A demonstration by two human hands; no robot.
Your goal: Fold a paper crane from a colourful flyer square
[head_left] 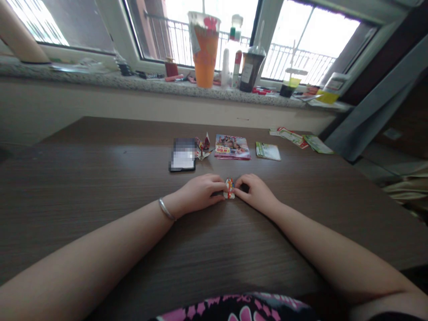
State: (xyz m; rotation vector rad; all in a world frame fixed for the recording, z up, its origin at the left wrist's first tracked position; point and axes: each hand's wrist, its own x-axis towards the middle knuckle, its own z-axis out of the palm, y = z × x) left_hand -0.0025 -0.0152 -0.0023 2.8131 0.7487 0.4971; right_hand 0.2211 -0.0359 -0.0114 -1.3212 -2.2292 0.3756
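A small folded piece of colourful printed paper [229, 189] is between my two hands, low over the table's middle. My left hand [203, 191], below a silver bangle [166, 209], has its fingertips closed on the paper's left edge. On the other side, my right hand [254, 191] pinches the right edge between thumb and forefinger. Parts of the paper are hidden behind my fingertips. Just beyond my left hand stands a folded paper figure [203, 147] with pointed tips, beside a dark-edged phone-like device [183, 156].
Beyond my hands lie a stack of printed leaflets [232, 147], a smaller green-and-white paper stack [268, 151] and loose paper strips [292, 137] on the brown table [83, 178]. Cups, including a tall orange one [204, 55], and bottles line the windowsill [150, 84].
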